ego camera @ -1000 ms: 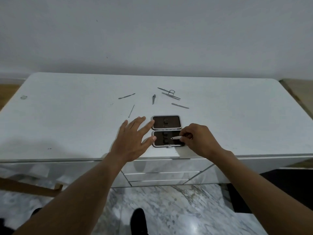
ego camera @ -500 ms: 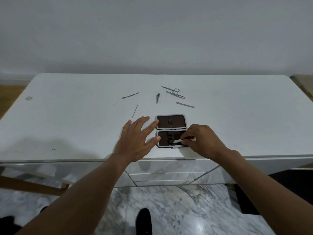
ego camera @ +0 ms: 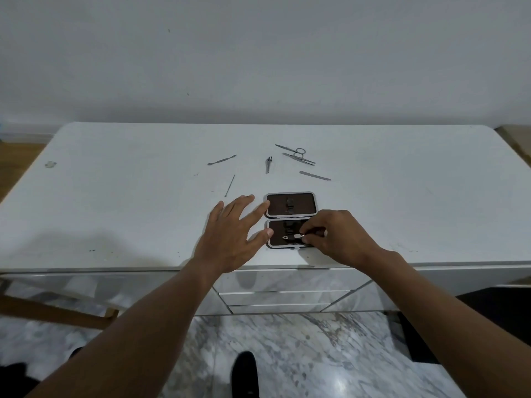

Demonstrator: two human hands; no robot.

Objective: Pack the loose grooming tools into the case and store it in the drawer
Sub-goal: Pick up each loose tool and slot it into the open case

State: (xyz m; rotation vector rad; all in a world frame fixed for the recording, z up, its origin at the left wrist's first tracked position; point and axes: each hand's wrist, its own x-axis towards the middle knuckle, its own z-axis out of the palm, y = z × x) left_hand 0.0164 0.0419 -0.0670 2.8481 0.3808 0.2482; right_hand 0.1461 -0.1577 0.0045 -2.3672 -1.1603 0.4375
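Head view: silver tool pinched over the open case

Head camera looks down on a white cabinet top point(ego camera: 115, 211), with its mirrored drawer fronts point(ego camera: 284, 297) shut just below the near edge. The left hand point(ego camera: 230, 242) lies flat on the top with fingers spread wide, forefinger tip and thumb tip touching the left rim of the case point(ego camera: 290, 204). The right hand point(ego camera: 336, 239) has curled fingers and pinches a small silver tool point(ego camera: 290, 237).

The case lies open in two dark-lined halves near the front edge. The pinched tool sits over the nearer half, its pointed end toward the left.

Loose tools lie well behind the case:
- scissors point(ego camera: 296, 152) with tweezers point(ego camera: 298, 158) just beside them
- a flat file point(ego camera: 314, 175) to the right
- a nipper point(ego camera: 268, 164) in the middle
- a spatula-tipped pusher point(ego camera: 221, 160) and a thin pick point(ego camera: 230, 185) to the left
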